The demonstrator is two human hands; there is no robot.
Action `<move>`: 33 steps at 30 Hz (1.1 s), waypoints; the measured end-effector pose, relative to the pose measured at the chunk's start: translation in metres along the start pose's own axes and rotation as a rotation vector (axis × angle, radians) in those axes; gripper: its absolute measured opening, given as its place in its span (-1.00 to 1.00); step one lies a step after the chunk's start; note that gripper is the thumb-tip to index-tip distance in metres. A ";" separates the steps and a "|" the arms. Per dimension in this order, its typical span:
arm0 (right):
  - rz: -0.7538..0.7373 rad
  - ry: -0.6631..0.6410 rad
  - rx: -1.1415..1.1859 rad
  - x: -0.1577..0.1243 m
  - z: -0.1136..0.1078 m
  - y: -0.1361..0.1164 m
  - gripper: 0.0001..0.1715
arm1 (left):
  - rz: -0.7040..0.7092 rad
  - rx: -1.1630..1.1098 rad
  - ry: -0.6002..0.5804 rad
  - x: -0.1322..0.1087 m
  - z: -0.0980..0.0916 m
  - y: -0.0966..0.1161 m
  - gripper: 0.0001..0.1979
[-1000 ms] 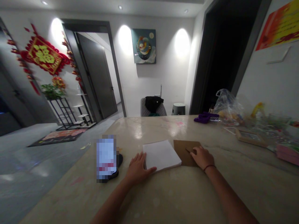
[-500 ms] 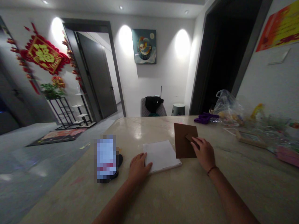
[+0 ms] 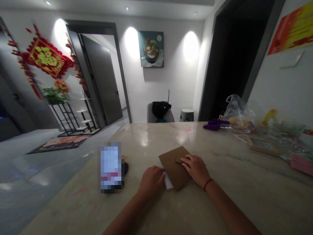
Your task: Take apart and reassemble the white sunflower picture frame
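A brown picture-frame backing board (image 3: 174, 168) with a small stand flap (image 3: 179, 160) lies over a white flat rectangular piece (image 3: 168, 183), turned at an angle to it. Most of the white piece is hidden; its left edge and near corner show. My right hand (image 3: 197, 169) is closed on the board at its stand flap, fingers over the top. At the left edge of the white piece, my left hand (image 3: 152, 179) has its fingers bent and thumb against that edge. Whether the board lies fully flat on the piece I cannot tell.
A phone with a blurred-out screen (image 3: 111, 168) stands on the table left of my hands. To the right lie a wooden picture frame (image 3: 262, 146), a pink box (image 3: 301, 163), a purple cloth (image 3: 215, 124) and a clear plastic bag (image 3: 237, 112). A chair (image 3: 160, 112) stands beyond the far edge.
My right hand has brought the backing board left and down over the white piece, tilting it from upright. My left hand has shifted slightly right along the white piece's edge.
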State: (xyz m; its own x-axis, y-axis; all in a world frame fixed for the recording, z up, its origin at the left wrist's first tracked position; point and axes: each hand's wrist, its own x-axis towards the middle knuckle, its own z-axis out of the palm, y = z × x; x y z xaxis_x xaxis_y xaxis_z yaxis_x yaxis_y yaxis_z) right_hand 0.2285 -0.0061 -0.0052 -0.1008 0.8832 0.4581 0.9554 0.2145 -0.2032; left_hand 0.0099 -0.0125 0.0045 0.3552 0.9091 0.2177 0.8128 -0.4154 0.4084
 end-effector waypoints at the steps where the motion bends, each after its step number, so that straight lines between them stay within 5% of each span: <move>1: 0.014 -0.014 -0.010 0.000 0.000 -0.003 -0.72 | 0.006 -0.002 -0.010 0.000 -0.001 0.001 -0.72; 21: -0.001 -0.169 -0.102 -0.002 -0.018 -0.038 -0.76 | -0.058 0.139 -0.032 -0.002 0.010 0.003 -0.50; 33: 0.081 -0.096 0.335 -0.002 0.009 -0.012 -0.55 | 0.011 0.125 -0.374 -0.005 -0.016 -0.006 0.05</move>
State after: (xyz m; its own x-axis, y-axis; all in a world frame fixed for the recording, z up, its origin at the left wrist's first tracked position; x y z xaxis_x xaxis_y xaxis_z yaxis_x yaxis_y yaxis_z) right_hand 0.2149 -0.0064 -0.0110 -0.0693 0.9347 0.3485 0.8189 0.2528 -0.5153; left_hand -0.0046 -0.0151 0.0150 0.4892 0.8631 -0.1258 0.8498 -0.4392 0.2914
